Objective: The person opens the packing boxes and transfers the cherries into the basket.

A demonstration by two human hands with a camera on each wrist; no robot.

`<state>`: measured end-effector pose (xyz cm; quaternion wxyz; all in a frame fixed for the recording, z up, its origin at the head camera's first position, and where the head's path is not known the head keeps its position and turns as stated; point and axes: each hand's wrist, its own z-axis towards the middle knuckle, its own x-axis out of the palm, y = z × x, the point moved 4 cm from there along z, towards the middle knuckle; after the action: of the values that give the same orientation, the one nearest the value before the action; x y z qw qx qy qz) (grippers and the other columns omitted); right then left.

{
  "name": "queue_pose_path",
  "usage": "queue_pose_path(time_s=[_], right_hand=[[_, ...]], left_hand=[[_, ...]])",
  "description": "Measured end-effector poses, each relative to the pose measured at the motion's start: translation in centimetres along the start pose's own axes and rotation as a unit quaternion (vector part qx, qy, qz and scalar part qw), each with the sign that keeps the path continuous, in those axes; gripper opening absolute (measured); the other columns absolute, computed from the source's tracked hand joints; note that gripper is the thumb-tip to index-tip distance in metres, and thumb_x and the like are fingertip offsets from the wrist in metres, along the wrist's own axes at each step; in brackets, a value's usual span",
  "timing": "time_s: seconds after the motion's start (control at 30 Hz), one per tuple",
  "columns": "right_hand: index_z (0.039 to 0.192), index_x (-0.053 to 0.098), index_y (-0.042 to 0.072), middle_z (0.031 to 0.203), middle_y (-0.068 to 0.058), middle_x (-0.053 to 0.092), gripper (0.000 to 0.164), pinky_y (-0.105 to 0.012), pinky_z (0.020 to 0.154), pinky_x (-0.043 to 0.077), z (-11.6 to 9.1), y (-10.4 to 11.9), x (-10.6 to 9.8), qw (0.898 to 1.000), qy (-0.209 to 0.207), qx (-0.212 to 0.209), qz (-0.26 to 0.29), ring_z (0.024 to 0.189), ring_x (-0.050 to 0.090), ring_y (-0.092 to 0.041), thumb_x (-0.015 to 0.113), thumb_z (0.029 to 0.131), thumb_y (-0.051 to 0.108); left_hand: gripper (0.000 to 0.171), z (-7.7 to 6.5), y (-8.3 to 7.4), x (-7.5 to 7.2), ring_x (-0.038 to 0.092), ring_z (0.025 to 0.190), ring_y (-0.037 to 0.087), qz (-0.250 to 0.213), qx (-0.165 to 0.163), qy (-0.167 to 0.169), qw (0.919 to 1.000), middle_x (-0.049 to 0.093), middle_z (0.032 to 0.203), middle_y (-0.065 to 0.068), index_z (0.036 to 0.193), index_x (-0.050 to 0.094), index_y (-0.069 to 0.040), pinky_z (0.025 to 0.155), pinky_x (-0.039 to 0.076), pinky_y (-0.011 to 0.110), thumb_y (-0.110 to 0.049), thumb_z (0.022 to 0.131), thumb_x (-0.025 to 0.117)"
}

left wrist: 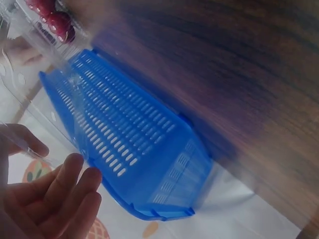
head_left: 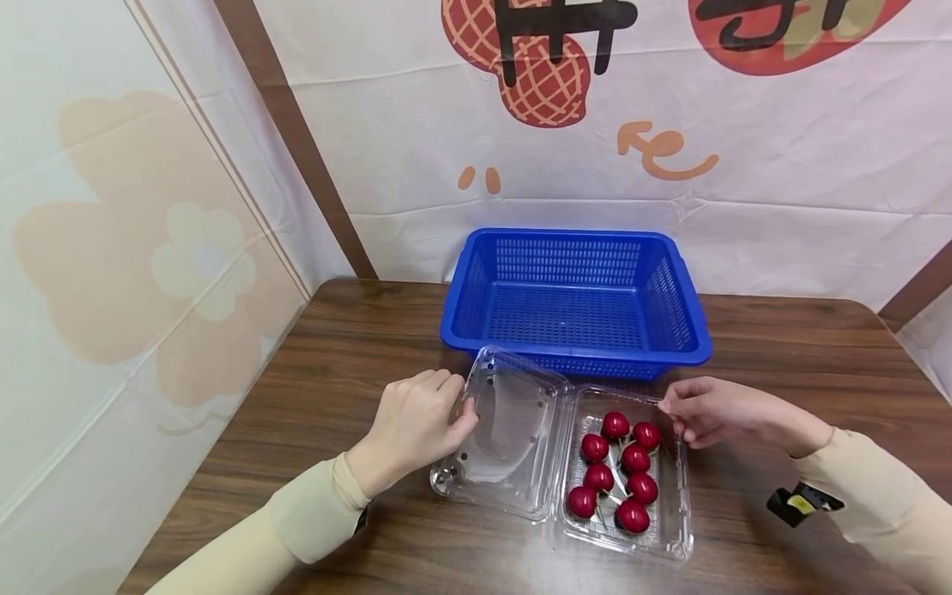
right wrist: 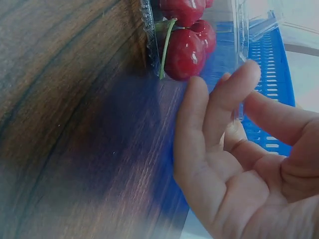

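Note:
A clear plastic clamshell box lies unfolded on the table, its lid (head_left: 509, 438) to the left and its base (head_left: 675, 516) to the right. Several dark red cherries (head_left: 636, 458) with green stems sit in two rough rows in the base. My left hand (head_left: 416, 426) pinches the lid's left edge between thumb and fingers, and the lid leans up there. On the other side, my right hand (head_left: 721, 413) pinches the base's right rim near its far corner. Close up in the right wrist view, cherries (right wrist: 184, 55) show through the clear wall beside the fingertips.
Behind the box stands a blue plastic basket (head_left: 576, 351) with slotted walls and nothing in it. The brown wood-grain table (head_left: 335, 330) runs back to a white printed cloth (head_left: 402, 149). A black and yellow device (head_left: 799, 504) is at the right wrist.

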<state>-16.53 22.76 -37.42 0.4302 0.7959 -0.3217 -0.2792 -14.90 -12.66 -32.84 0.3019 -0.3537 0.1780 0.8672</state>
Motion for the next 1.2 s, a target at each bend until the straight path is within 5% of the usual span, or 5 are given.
queue_pose_path(time_s=[0.47,0.73,1.2], right_hand=[[0.086,0.05,0.004,0.071,0.002,0.052,0.027,-0.032,0.065,0.054,1.2,0.0,-0.3,0.997,-0.067,0.014,-0.02,0.064,0.053,-0.008,0.048,0.094,0.03],[0.093,0.052,0.004,0.071,0.005,0.052,0.022,-0.033,0.071,0.056,1.5,-0.5,-0.3,0.994,-0.086,0.02,0.066,0.063,0.052,-0.004,0.052,0.092,0.027],[0.102,0.056,0.002,0.091,0.0,0.061,0.013,-0.034,0.082,0.054,1.1,-0.4,-0.5,0.974,-0.022,-0.038,0.224,0.078,0.058,-0.009,0.051,0.091,0.002]], left_hand=[[0.025,-1.1,0.6,0.6,0.037,0.041,0.017,0.017,-0.016,0.032,0.9992,0.037,0.047,-0.003,0.053,0.039,-0.015,0.03,0.031,0.03,-0.023,0.068,0.057],[0.028,-1.4,1.1,1.4,0.033,0.04,0.015,0.016,-0.02,0.047,0.9986,0.034,0.047,-0.004,0.052,0.036,-0.015,0.029,0.028,0.029,-0.022,0.068,0.057],[0.03,-1.5,1.6,2.7,0.037,0.039,0.018,0.031,-0.039,0.073,0.9961,0.037,0.046,-0.002,0.051,0.035,-0.016,0.028,0.03,0.032,-0.02,0.069,0.058]])
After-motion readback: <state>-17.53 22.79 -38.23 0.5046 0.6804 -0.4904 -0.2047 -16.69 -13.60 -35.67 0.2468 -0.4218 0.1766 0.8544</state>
